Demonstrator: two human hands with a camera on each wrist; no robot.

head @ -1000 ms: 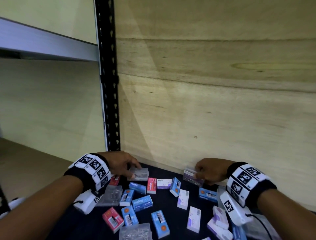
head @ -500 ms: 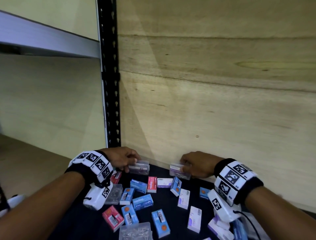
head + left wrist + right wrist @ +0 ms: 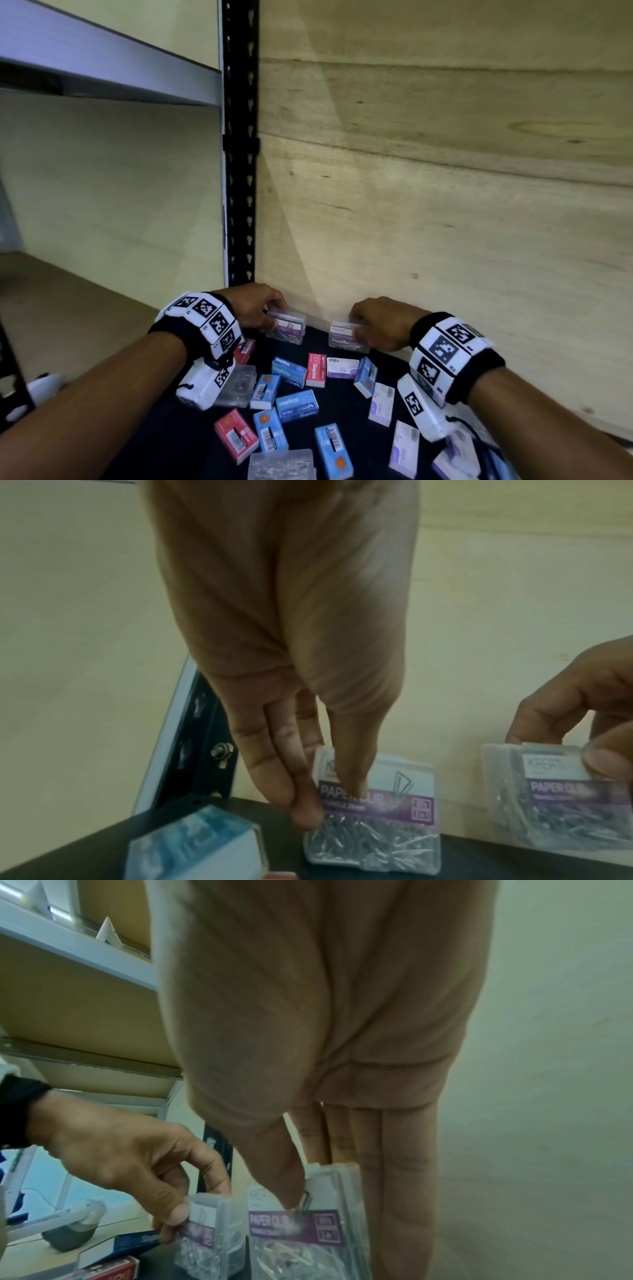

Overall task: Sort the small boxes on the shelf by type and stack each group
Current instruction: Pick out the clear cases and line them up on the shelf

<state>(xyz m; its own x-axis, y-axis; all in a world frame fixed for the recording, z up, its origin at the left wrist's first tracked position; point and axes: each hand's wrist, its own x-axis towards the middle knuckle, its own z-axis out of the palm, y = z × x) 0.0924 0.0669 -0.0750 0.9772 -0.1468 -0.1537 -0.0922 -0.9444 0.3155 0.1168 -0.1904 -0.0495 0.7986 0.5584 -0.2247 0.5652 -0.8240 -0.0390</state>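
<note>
A plywood panel (image 3: 445, 192) with long grain lines and a knot fills the back of the shelf, and a black slotted post (image 3: 241, 144) stands at its left edge. Below them lies the dark mat (image 3: 191, 445), matte, strewn with small boxes.

My left hand (image 3: 255, 308) grips a clear case (image 3: 286, 327) at the far edge of the mat, against the plywood: thumb on its front label, fingers (image 3: 274, 777) curled behind it. My right hand (image 3: 383, 323) clamps a second case (image 3: 347, 337) just beside it, thumb in front, fingers behind. The two cases stand apart, with a gap of mat between them.

Both cases are hard transparent plastic, flat and rectangular, heaped inside with silver wire clips. Each carries a white strip reading "KREATI…" and a purple band reading "PAPER CLIP"; the smaller print is blurred.

Nearer me, loose cardboard boxes lie flat at odd angles. A blue box (image 3: 297, 404) and a red box (image 3: 315, 370) both read "Staples". A white box (image 3: 342, 367) with a lilac patch lies between that red box and another blue one. Two more clear cases (image 3: 282, 464) lie flat, one near my left wrist.
</note>
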